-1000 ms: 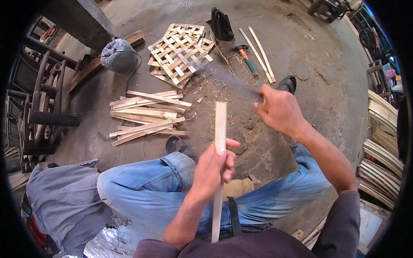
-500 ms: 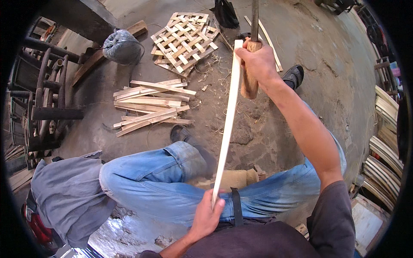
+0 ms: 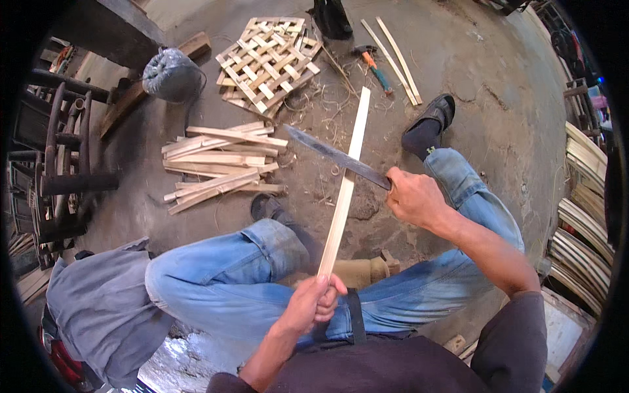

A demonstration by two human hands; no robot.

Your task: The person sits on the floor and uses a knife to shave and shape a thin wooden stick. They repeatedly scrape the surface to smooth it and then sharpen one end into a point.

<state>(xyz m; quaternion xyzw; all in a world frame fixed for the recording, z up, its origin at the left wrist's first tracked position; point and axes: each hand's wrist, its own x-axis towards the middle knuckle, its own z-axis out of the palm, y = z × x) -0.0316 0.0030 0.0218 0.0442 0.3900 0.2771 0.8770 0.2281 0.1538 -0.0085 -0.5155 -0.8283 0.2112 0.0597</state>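
Note:
My left hand (image 3: 313,302) is closed round the near end of a long pale strip of split wood or bamboo (image 3: 350,154), which slants up and away over the ground between my legs. My right hand (image 3: 417,200) grips a knife (image 3: 335,156) by its handle, mostly hidden in my fist. The long dark blade lies across the strip near its middle, tip pointing to the upper left. I cannot tell whether the edge bites into the wood.
A pile of cut strips (image 3: 216,160) lies left of centre, with woven lattice panels (image 3: 268,65) beyond. Farther right are a hammer (image 3: 375,70) and two long strips (image 3: 398,59). Dark chairs (image 3: 65,157) stand at left, stacked curved strips (image 3: 583,242) at right. A grey plastic bag (image 3: 171,74) sits back left.
My right hand has let go of the strip's far end and drawn nearer. The knife has swung from pointing away to lying across the strip. The left hand's fingers now wrap the near end.

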